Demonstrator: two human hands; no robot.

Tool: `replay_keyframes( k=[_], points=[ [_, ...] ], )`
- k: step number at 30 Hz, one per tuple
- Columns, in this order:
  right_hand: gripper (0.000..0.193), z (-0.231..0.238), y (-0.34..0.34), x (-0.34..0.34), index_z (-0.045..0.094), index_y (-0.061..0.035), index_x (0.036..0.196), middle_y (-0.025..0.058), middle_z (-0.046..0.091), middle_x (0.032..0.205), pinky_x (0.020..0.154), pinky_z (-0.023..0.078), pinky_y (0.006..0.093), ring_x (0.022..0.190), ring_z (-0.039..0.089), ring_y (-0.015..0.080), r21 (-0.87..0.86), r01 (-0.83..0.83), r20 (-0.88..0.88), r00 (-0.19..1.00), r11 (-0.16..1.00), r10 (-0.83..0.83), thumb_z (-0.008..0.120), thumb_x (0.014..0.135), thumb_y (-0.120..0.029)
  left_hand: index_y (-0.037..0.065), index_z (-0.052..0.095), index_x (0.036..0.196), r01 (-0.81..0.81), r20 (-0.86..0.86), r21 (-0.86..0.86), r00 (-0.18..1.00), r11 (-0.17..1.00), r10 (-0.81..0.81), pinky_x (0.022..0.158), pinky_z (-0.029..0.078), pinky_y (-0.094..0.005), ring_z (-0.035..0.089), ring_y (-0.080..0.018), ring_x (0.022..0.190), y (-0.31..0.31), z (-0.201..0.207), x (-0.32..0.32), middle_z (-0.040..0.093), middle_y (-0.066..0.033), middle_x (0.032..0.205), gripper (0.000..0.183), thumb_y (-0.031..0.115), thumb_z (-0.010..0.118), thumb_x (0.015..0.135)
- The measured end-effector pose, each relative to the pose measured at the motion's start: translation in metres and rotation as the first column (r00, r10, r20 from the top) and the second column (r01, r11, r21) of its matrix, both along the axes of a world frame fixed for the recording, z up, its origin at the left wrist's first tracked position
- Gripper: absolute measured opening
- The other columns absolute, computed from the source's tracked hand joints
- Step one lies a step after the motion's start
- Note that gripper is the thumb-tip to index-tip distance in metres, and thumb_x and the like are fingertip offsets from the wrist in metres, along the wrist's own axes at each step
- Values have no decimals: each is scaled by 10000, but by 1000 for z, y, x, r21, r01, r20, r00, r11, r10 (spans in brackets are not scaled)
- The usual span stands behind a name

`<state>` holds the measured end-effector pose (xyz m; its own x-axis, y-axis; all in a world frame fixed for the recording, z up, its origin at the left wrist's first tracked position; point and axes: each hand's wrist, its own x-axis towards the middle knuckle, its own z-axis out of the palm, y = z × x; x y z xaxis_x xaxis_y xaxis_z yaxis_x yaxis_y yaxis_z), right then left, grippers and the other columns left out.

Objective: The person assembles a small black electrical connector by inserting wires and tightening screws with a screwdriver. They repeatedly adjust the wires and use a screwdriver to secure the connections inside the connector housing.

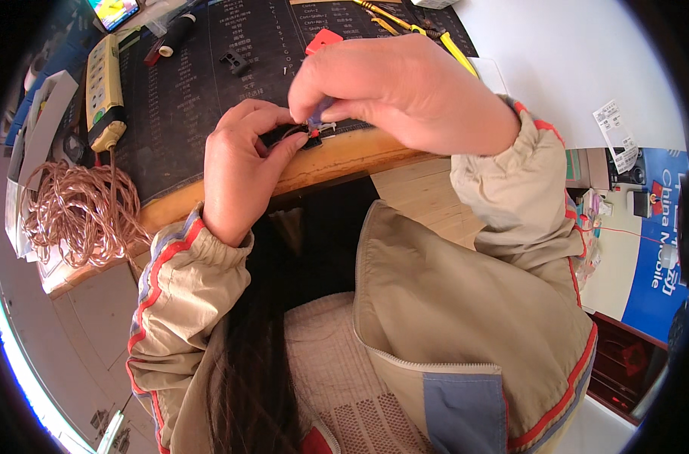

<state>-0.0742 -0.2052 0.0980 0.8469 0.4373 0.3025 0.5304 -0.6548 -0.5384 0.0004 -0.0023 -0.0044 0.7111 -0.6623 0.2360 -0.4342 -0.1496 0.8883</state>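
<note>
At the table's near edge, my left hand (242, 163) pinches a small dark part (313, 141) with red and whitish bits. The fingers cover much of that part, so its kind is hidden. My right hand (405, 87) is closed just above it, gripping a small tool with a bluish see-through piece (319, 112) that points down at the part. A red piece (324, 41) sticks out behind the right hand; whether it belongs to the same tool I cannot tell. Beyond the hands, a small black plastic piece (235, 62) lies on the dark desk mat (178, 106).
On the left are a yellow power strip (105, 87), a coiled brown cable (80, 212) and a white open box (46, 129). Yellow-handled tools (458, 53) lie at the far right of the mat. A black cylindrical tool (178, 34) and a lit screen (114, 11) are far left.
</note>
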Motion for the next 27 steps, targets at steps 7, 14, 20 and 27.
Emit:
replay_keyframes(
  k=[7, 14, 20, 27],
  points=[
    [306, -13, 27, -28, 635, -81, 1132, 57, 708, 969, 733, 562, 330, 871, 727, 245, -113, 385, 143, 918, 916, -369, 802, 876, -68, 48, 789, 1011, -5, 61, -21, 998, 1000, 7, 632, 500, -315, 635, -210, 744, -1, -2, -1, 707, -84, 965, 182, 39, 818, 831],
    [360, -12, 20, -28, 654, -85, 1212, 71, 719, 967, 731, 568, 330, 853, 726, 265, 57, 246, 87, 964, 968, -250, 799, 883, -61, 60, 795, 1001, -9, 85, 2, 996, 1000, 9, 674, 517, -346, 643, -251, 793, 0, -1, -1, 704, -89, 953, 170, 56, 810, 832],
    [279, -18, 32, -38, 675, -29, 1026, 121, 731, 993, 734, 590, 353, 869, 722, 255, -176, 411, 328, 881, 894, -341, 849, 808, -47, 59, 794, 992, -11, 124, -39, 992, 999, 16, 702, 525, -370, 649, -284, 869, -1, -4, -1, 708, -98, 958, 171, 67, 816, 822],
    [291, -8, 26, -38, 680, -33, 1154, 99, 739, 1130, 833, 599, 345, 980, 732, 297, -34, 252, 161, 956, 967, -244, 769, 879, 7, 70, 776, 1044, 43, 147, 16, 988, 999, -45, 813, 530, -406, 646, -321, 936, 3, -3, 2, 709, -103, 998, 275, 86, 844, 778]
  ],
)
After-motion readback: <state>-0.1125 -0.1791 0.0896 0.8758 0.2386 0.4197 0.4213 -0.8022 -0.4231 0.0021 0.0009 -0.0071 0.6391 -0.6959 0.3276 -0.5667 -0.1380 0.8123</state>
